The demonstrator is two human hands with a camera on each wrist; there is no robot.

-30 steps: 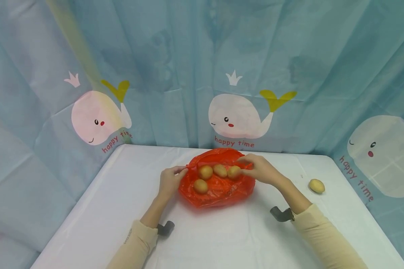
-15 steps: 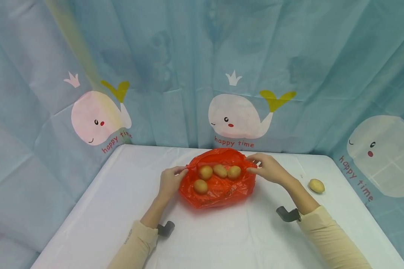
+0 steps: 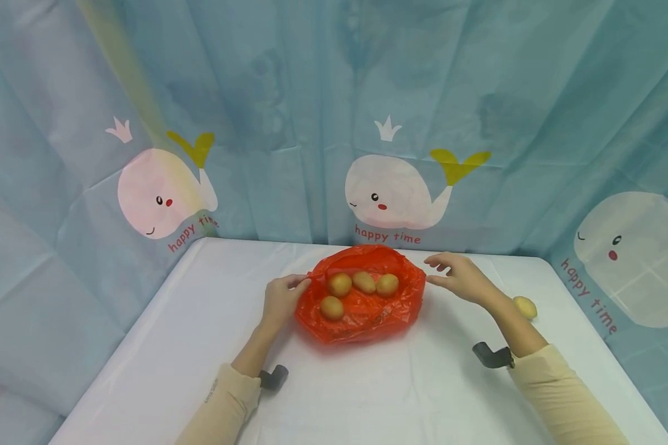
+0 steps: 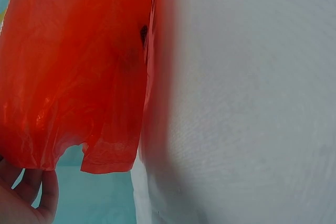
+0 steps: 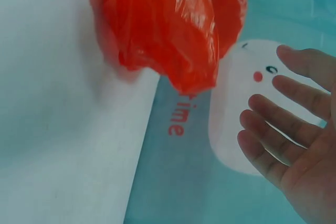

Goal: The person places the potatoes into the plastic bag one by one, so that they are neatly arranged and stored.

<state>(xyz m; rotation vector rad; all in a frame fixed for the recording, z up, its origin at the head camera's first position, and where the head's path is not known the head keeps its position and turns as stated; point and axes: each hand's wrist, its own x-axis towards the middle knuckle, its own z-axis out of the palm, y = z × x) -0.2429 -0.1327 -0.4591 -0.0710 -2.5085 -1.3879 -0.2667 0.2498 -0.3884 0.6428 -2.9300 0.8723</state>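
A red plastic bag [image 3: 362, 318] lies spread on the table with its mouth facing up. Inside it, several potatoes [image 3: 387, 285] show, three in a row and one nearer the front. My left hand [image 3: 281, 301] pinches the bag's left edge between thumb and fingers; in the left wrist view, the fingers [image 4: 48, 192] meet the rim beside a cut-out. To the bag's right, my right hand [image 3: 461, 278] is held with relaxed, spread fingers and nothing in them. In the right wrist view a gap separates its fingertips [image 5: 257, 102] from the bag.
Another potato [image 3: 526, 307] lies on the white table [image 3: 456, 395] at the right, partly hidden by my right forearm. Behind the table hangs a blue curtain [image 3: 300, 111] printed with whales. A dark camera mount [image 3: 492, 355] sticks out from each wrist.
My right hand has drawn back to the right, away from the right-hand potato and past the bag's right edge, letting go of the rim. The left hand stays at its edge.
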